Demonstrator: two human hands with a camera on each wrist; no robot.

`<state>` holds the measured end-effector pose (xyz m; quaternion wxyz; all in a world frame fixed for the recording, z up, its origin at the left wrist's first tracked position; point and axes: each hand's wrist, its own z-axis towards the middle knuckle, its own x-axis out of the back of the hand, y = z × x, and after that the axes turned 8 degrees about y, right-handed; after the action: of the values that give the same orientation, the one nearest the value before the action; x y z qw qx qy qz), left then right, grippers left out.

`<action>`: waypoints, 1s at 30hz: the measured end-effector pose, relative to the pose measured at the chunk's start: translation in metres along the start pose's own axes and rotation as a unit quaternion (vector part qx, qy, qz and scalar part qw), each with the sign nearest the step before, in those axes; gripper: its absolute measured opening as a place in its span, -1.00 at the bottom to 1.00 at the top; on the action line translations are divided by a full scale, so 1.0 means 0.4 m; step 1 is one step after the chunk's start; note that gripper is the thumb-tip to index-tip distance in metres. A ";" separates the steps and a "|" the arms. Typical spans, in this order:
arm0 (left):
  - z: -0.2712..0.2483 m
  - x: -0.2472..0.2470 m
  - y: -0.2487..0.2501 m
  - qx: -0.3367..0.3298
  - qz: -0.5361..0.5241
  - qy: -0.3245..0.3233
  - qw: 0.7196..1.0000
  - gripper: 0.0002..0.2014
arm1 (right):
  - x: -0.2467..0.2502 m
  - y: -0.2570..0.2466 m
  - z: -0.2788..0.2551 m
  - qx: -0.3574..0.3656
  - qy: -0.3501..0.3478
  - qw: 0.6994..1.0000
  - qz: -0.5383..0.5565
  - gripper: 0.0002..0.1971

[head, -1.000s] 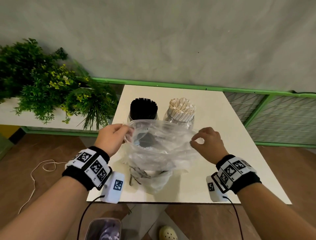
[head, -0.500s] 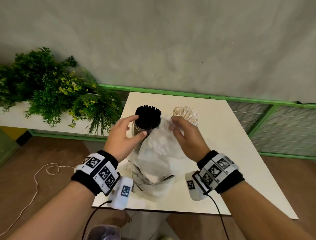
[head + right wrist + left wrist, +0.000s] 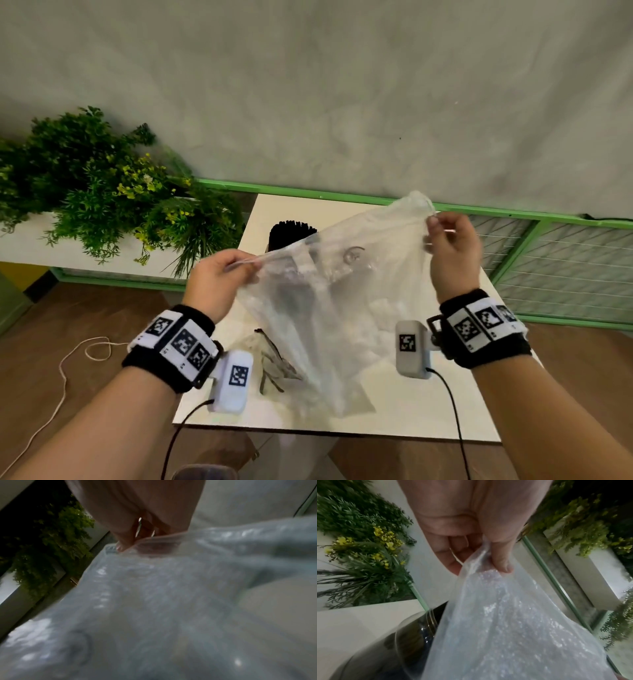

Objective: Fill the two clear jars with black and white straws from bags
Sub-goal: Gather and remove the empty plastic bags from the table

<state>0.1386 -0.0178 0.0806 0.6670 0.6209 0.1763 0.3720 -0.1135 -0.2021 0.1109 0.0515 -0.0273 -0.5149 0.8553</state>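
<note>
I see both hands up over the white table [image 3: 411, 404], stretching a clear plastic bag [image 3: 329, 308] between them. My left hand [image 3: 219, 277] pinches one top corner — in the left wrist view the thumb [image 3: 501, 561] and curled fingers are clamped on the film. The right hand [image 3: 452, 250] pinches the other corner, held higher; in its wrist view the fingertips [image 3: 123, 546] close on the bag's edge, though that picture is blurred. The bag hangs down toward the table and looks empty, as far as I can make out through the crinkled film.

Behind it stands the jar of black straws [image 3: 291, 233] — only the straw tops show above the bag's edge, the glass a dim shape through the plastic. The jar of white straws is hidden behind the bag; I cannot pick it out. A second crumpled bag [image 3: 270, 363] lies on the table below my left wrist, partly covered. A leafy plant [image 3: 102, 195] sits off to the left.
</note>
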 end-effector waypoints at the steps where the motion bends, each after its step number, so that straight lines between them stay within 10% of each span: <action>1: 0.008 0.010 0.010 -0.001 -0.016 0.030 0.999 -0.90 | 0.014 0.004 0.016 0.012 0.019 1.000 -0.015 -0.78; 4: 0.034 0.030 0.033 0.016 -0.095 0.092 0.991 -0.90 | 0.047 0.002 0.039 0.002 0.067 0.998 0.006 -0.80; 7: 0.051 0.043 0.047 0.028 -0.144 0.060 0.987 -0.87 | 0.060 0.017 0.008 -0.031 -0.030 0.999 0.028 -0.94; 10: 0.052 0.031 0.069 0.037 -0.175 0.033 0.983 -0.85 | 0.055 0.069 -0.067 -0.080 -0.209 0.974 -0.019 -0.12; 12: 0.052 0.022 0.086 0.043 -0.196 0.021 0.980 -0.82 | 0.044 0.100 -0.114 -0.105 -0.285 0.952 -0.042 0.06; 22: 0.064 0.016 0.127 0.080 -0.175 -0.098 0.976 -0.81 | -0.015 0.221 -0.182 -0.180 -0.330 0.919 -0.119 -0.41; 26: 0.069 0.008 0.140 0.066 -0.170 -0.075 0.980 -0.82 | -0.022 0.256 -0.178 -0.192 -0.285 0.930 -0.131 -0.83; 30: 0.095 0.015 0.144 0.058 -0.186 -0.005 0.981 -0.87 | -0.008 0.256 -0.169 -0.266 -0.221 0.937 -0.050 -0.69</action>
<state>0.1532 -0.0426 0.1435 0.6883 0.6166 0.3073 0.2273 -0.1099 -0.1908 -0.0112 -0.0296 0.1757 -0.7229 0.6675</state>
